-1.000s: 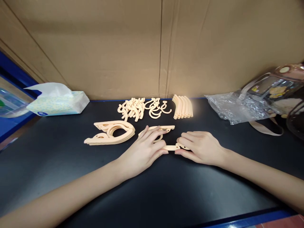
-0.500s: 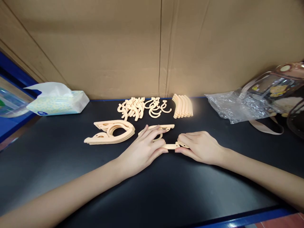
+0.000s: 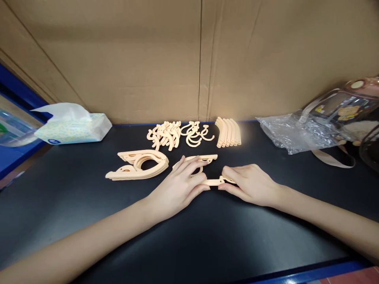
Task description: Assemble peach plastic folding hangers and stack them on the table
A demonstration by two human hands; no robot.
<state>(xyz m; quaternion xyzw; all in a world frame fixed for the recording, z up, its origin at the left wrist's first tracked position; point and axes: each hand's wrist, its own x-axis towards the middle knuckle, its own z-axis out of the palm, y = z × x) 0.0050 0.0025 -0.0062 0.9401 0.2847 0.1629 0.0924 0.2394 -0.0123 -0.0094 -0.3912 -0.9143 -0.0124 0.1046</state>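
Observation:
A peach plastic folding-hanger frame (image 3: 213, 182) lies on the black table, partly covered by my left hand (image 3: 185, 183). That hand's thumb and fingers close on its near arm, while other fingers reach over its far arm. My right hand (image 3: 248, 183) pinches a small peach plastic piece (image 3: 227, 179) against the end of the near arm; most of the piece is hidden by the fingers. To the left lies a stack of matching hanger frames (image 3: 160, 167).
Behind the hands lie a heap of short curved pieces (image 3: 168, 134), several hanger hooks (image 3: 194, 136) and a row of curved tubes (image 3: 229, 132). A tissue pack (image 3: 77, 128) stands left. A clear plastic bag (image 3: 290, 132) and a transparent backpack (image 3: 349, 110) lie right. Cardboard (image 3: 133, 59) stands behind.

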